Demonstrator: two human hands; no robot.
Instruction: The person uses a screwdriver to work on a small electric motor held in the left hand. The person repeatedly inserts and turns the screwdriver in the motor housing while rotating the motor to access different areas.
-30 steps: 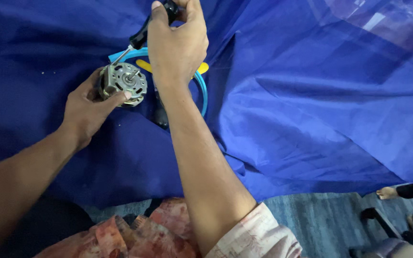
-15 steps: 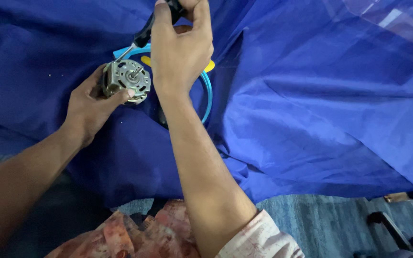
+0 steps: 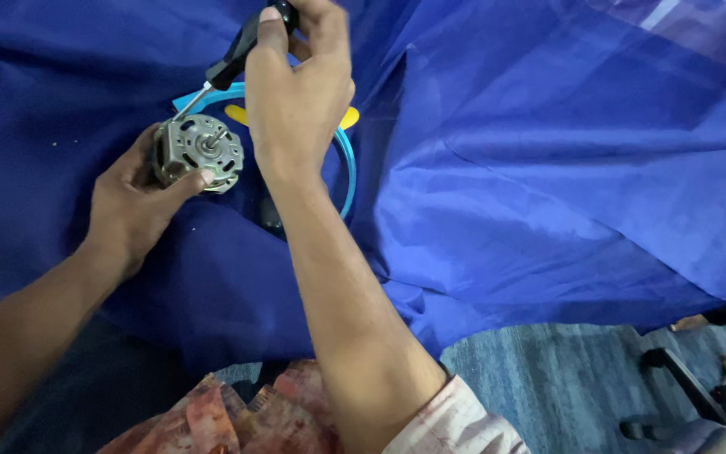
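My left hand (image 3: 132,202) grips a small metal electric motor (image 3: 197,154) with its shaft end facing up, resting on the blue cloth (image 3: 548,168). My right hand (image 3: 300,88) holds a black-handled screwdriver (image 3: 241,50) at the top of the view. Its metal tip slants down to the upper edge of the motor. A light blue ring-shaped tray (image 3: 348,168) with yellow pieces (image 3: 348,118) lies under my right hand, mostly hidden by it.
The blue cloth covers the whole work surface and hangs over its near edge. Below it show a blue-grey floor (image 3: 548,387), dark chair legs (image 3: 682,387) at the lower right, and my patterned reddish clothing (image 3: 237,416).
My right hand with the screwdriver has shifted slightly right and up in view. The left hand keeps its hold on the motor.
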